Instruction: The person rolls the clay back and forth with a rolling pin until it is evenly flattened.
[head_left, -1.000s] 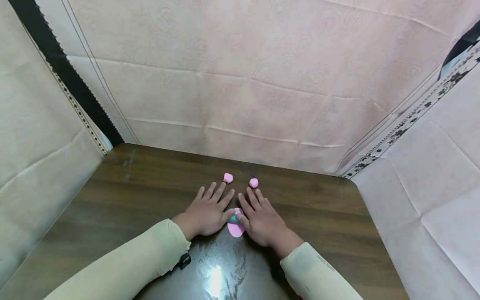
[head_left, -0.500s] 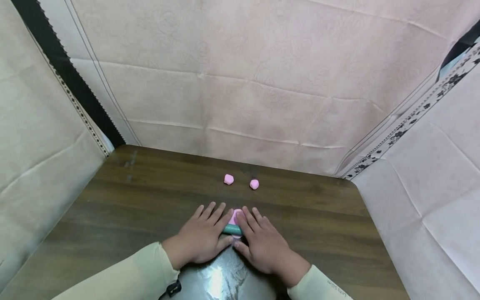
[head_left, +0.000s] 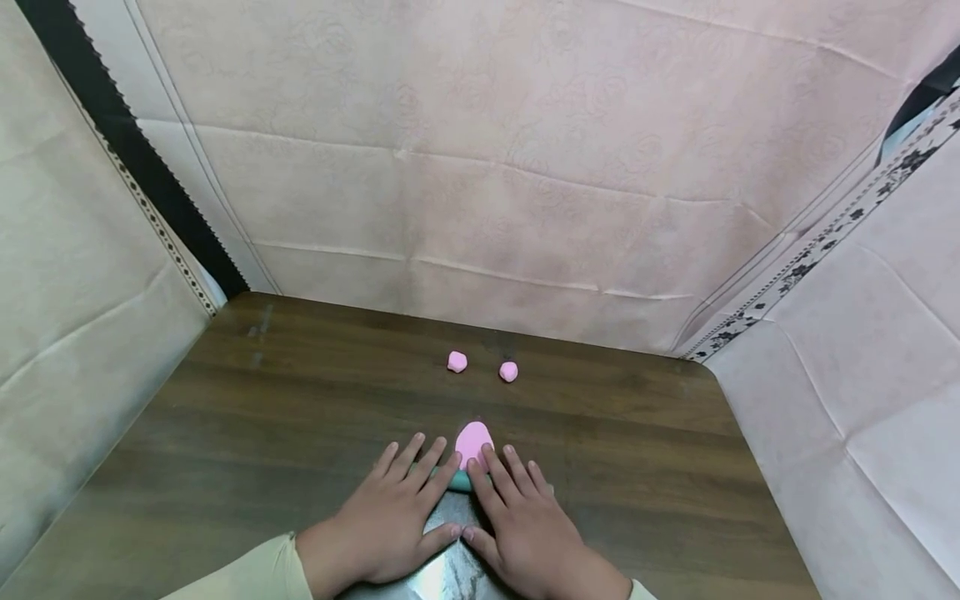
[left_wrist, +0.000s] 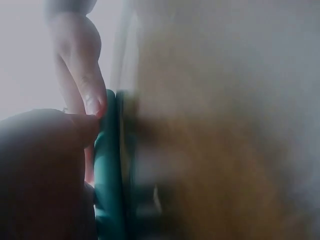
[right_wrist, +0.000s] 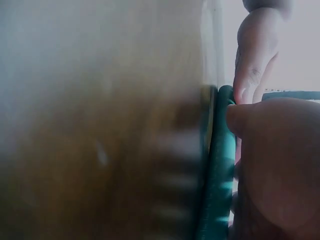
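Note:
A flattened oval of pink clay or dough (head_left: 473, 442) lies on the table in the head view. At its near end, a slim green rolling pin (head_left: 460, 481) lies crosswise, mostly covered by the hands. My left hand (head_left: 386, 521) rests on the pin's left part with its fingers straight and spread. On the right part rests my right hand (head_left: 528, 529), laid out the same way. The two thumb tips almost meet on the near side. Both wrist views show the green rod (left_wrist: 107, 185) running beneath the fingers.
Two small pink lumps, a left one (head_left: 457, 362) and a right one (head_left: 508, 371), sit farther back on the brown wooden table (head_left: 300, 392). Pale cloth (head_left: 480, 167) hangs behind and along both sides. A bright reflection shows on the shiny surface between the forearms.
Both hands have drawn back toward the body, rolling the green pin from the pink piece's middle to its near end. More of the pink piece shows now. The two lumps have stayed put.

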